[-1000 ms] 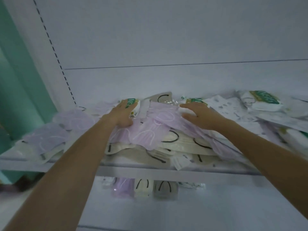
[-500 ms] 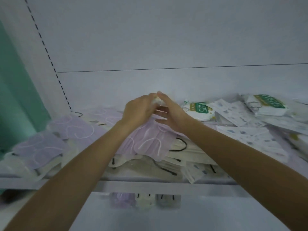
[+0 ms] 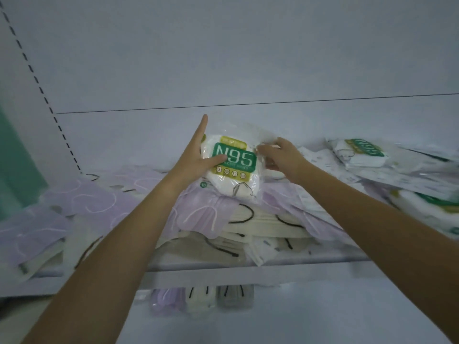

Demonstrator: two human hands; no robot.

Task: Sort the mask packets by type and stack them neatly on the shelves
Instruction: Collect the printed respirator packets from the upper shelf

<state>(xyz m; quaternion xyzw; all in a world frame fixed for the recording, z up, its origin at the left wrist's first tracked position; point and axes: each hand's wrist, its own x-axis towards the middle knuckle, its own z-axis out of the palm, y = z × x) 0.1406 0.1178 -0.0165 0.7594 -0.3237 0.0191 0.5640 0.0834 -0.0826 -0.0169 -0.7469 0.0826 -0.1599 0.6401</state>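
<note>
One N95 packet point(image 3: 236, 167) is now lifted clear of the heap; half a second back both hands were only closing on it low in the pile. Grip: left hand point(image 3: 196, 157) holds its left edge, thumb across the front; right hand point(image 3: 280, 155) pinches the right edge. Directly under the grip lie lilac packets point(image 3: 203, 212), with more N95 stock point(image 3: 360, 151) off to its right. Judged: type picked out, placing with its kind comes next.

Shop, white slotted display shelf point(image 3: 223, 271), heaps of packaged masks point(image 3: 208, 214)
</note>
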